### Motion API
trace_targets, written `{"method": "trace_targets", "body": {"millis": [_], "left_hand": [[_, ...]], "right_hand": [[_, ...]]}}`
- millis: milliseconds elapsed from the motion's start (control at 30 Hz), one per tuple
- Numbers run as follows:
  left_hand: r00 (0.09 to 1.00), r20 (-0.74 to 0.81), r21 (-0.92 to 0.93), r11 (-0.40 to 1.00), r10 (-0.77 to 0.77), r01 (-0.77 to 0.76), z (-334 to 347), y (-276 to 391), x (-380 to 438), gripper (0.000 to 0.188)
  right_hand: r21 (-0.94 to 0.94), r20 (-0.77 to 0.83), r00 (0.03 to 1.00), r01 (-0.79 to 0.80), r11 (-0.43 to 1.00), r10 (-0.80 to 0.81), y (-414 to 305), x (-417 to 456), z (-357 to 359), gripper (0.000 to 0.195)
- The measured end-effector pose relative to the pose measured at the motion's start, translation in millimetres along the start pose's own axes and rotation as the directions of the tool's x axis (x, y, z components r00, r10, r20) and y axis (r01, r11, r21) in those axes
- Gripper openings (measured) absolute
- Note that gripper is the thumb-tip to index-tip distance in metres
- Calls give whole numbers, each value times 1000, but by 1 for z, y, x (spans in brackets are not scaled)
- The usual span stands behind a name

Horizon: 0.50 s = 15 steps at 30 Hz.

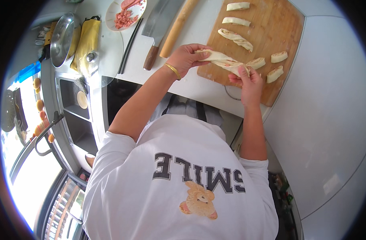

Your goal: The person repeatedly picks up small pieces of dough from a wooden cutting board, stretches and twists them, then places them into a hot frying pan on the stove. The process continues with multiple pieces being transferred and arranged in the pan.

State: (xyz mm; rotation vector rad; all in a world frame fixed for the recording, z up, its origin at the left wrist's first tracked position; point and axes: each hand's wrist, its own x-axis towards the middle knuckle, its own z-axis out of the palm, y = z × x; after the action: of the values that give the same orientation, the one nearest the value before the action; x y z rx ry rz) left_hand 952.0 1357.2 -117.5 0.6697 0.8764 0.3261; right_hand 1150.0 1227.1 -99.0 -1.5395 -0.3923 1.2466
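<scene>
A stretched, twisted strip of filled dough [223, 61] spans the gap between my two hands, above the near left part of a wooden cutting board [270, 30]. My left hand [192, 57], with a gold bangle at the wrist, pinches one end. The other end is held between the thumb and fingers of my right hand [249, 82]. On the board lies a twisted dough piece [236, 39], with two straight dough strips [236, 21] beyond it. Several short rolled dough pieces [274, 74] rest close to my right hand, one partly hidden behind it.
Left of the board lie a wooden rolling pin [178, 28], a cleaver [160, 21] and black chopsticks [130, 46]. A plate [110, 21] holds diced pink meat. Farther left are a glass lid [111, 57], a metal bowl [63, 40] and a sink [76, 105]. A white wall [326, 90] borders the right side.
</scene>
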Motion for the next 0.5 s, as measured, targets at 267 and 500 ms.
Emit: {"method": "trace_targets", "body": {"millis": [267,500], "left_hand": [[989,-147,92,996,15,-2,1,-26,12,28],[994,-110,35,999,-12,16,-3,-30,7,28]], "right_hand": [[36,-75,971,-223,974,225,25,19,-7,38],[7,-93,996,-4,1000,5,25,15,0,33]]}}
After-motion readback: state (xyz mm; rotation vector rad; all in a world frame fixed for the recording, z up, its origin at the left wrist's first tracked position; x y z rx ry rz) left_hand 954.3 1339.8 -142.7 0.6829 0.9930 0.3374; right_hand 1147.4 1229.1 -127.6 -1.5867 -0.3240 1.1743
